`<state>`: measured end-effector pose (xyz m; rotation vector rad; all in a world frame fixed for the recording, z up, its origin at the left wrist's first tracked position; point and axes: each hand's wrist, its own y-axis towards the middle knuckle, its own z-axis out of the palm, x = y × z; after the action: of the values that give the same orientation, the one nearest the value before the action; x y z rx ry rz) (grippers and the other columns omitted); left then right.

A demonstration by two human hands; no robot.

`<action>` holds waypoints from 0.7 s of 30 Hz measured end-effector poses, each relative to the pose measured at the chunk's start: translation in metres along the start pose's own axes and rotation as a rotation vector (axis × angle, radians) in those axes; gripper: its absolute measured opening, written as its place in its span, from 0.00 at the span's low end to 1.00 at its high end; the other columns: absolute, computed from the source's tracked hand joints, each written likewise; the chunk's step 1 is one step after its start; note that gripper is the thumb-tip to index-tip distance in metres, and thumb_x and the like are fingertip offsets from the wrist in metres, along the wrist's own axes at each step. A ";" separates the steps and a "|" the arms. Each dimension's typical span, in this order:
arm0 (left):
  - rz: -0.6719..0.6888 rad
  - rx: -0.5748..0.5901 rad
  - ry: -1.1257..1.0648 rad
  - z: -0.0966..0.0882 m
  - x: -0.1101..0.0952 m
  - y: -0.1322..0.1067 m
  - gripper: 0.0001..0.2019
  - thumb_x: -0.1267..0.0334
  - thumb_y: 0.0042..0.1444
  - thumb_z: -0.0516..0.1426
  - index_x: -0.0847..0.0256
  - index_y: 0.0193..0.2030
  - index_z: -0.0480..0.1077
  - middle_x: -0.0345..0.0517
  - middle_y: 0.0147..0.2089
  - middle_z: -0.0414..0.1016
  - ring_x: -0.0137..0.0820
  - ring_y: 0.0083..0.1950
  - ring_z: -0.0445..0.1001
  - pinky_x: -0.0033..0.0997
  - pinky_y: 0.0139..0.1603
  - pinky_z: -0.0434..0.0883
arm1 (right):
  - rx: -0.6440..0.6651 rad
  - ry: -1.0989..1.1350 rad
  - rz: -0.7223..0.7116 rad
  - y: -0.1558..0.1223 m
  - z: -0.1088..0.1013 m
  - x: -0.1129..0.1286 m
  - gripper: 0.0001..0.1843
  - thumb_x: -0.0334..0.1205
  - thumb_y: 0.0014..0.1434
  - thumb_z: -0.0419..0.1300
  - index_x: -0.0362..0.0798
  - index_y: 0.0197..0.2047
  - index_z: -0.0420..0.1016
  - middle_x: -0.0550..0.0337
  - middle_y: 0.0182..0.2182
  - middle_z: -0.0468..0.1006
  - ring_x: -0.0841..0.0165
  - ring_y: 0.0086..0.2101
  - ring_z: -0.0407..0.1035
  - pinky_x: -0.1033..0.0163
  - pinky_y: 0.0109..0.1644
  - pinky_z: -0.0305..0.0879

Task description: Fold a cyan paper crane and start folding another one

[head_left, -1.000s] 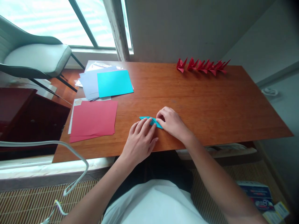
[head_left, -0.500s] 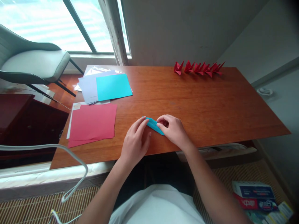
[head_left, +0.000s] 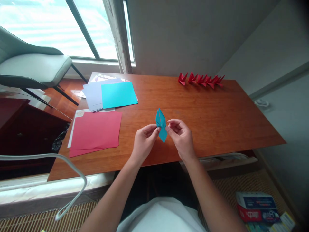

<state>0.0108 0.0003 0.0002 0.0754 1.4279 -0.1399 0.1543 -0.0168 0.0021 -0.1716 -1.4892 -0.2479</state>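
A small sheet of blue paper folded into a narrow diamond (head_left: pixel 161 119) stands upright above the table, its points up and down and a crease line along the upper half. My left hand (head_left: pixel 146 137) pinches its left edge at mid-height between thumb and fingers. On the opposite side, the thumb tip of my right hand (head_left: pixel 180 137) meets the paper's right edge. The right index finger stays apart from that thumb, and the other right fingers are curled.
Red sheets (head_left: pixel 96 130) lie at the wooden table's (head_left: pixel 212 119) left, below a blue sheet (head_left: pixel 119 95) on pale papers (head_left: pixel 93 95). Several red folded paper cranes (head_left: pixel 201 80) line the back edge. A white cable (head_left: pixel 67 159) loops at front left; boxes (head_left: pixel 257 206) sit lower right.
The folded blue paper has been raised from the tabletop and turned from lying slanted to upright. My left hand has gone from resting flat beside it to pinching it; the right thumb is at its edge.
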 end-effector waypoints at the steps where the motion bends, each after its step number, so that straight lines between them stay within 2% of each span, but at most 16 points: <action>1: 0.006 -0.003 0.004 0.000 0.001 0.001 0.10 0.56 0.57 0.65 0.61 0.38 0.81 0.46 0.37 0.84 0.36 0.39 0.81 0.30 0.41 0.76 | 0.011 -0.019 -0.001 0.001 -0.001 0.001 0.13 0.42 0.56 0.70 0.52 0.45 0.78 0.61 0.36 0.79 0.67 0.38 0.75 0.62 0.44 0.75; 3: 0.011 0.010 0.007 0.000 0.003 0.002 0.10 0.56 0.57 0.65 0.61 0.37 0.81 0.46 0.35 0.83 0.34 0.37 0.80 0.29 0.39 0.75 | 0.083 -0.066 0.016 0.002 -0.004 0.004 0.13 0.43 0.57 0.69 0.51 0.45 0.79 0.59 0.37 0.80 0.66 0.38 0.76 0.61 0.44 0.75; 7: 0.011 0.039 0.023 0.000 0.005 0.001 0.10 0.55 0.56 0.65 0.61 0.34 0.80 0.45 0.32 0.82 0.33 0.33 0.78 0.28 0.35 0.72 | 0.194 -0.214 -0.008 0.005 -0.009 0.005 0.09 0.45 0.60 0.66 0.49 0.39 0.82 0.56 0.36 0.83 0.63 0.37 0.77 0.58 0.43 0.74; 10: 0.012 0.046 0.034 0.000 0.005 0.000 0.11 0.55 0.56 0.65 0.62 0.33 0.79 0.44 0.30 0.80 0.31 0.31 0.76 0.27 0.32 0.70 | 0.173 -0.313 -0.083 0.005 -0.010 0.004 0.08 0.45 0.62 0.65 0.49 0.38 0.82 0.56 0.35 0.82 0.63 0.36 0.76 0.59 0.41 0.73; 13: 0.015 0.036 0.033 0.000 0.005 0.000 0.11 0.56 0.56 0.65 0.62 0.32 0.79 0.44 0.30 0.80 0.31 0.31 0.76 0.26 0.32 0.70 | 0.143 -0.312 -0.095 0.005 -0.008 0.002 0.09 0.45 0.61 0.66 0.50 0.37 0.83 0.56 0.34 0.82 0.63 0.35 0.77 0.58 0.41 0.73; 17: 0.012 -0.003 0.009 0.000 0.005 -0.001 0.11 0.55 0.56 0.66 0.61 0.36 0.81 0.46 0.34 0.83 0.34 0.35 0.79 0.29 0.36 0.74 | 0.099 -0.208 -0.034 0.005 -0.005 0.001 0.11 0.48 0.58 0.68 0.51 0.39 0.81 0.57 0.35 0.84 0.63 0.36 0.78 0.58 0.42 0.75; 21: 0.002 -0.049 -0.025 0.001 0.006 -0.002 0.12 0.54 0.58 0.65 0.61 0.40 0.81 0.47 0.37 0.85 0.36 0.37 0.81 0.33 0.40 0.77 | 0.064 -0.186 -0.065 0.002 -0.002 0.001 0.09 0.47 0.59 0.68 0.51 0.39 0.78 0.58 0.35 0.83 0.64 0.36 0.78 0.59 0.43 0.75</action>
<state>0.0121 -0.0019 -0.0052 0.0353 1.4058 -0.1037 0.1569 -0.0152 0.0035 -0.0964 -1.6869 -0.2415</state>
